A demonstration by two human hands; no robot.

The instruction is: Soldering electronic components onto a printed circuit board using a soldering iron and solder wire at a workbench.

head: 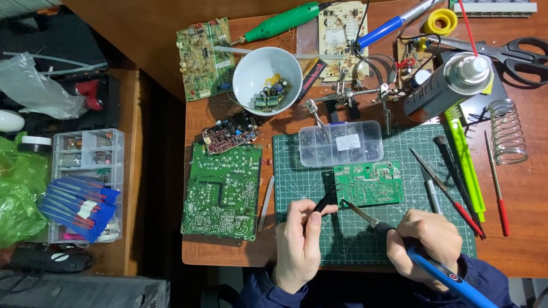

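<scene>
the left hand [298, 238] is curled shut, pinching a slim black tool [325, 203] whose tip meets the small green board [369, 183] at its 8 o'clock corner. the right hand [424, 240] is closed round a blue-handled iron [436, 273], its metal tip just at the board's lower edge. the board lies flat on a gridded green mat [350, 234]. a clear plastic box [340, 143] sits at the board's 12 o'clock, a larger green board [222, 192] at 9, loose hand tools [457, 182] at 3.

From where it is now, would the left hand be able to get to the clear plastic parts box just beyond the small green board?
Probably yes: the left hand has open mat up to the parts box, though it holds a dark tool.
</scene>
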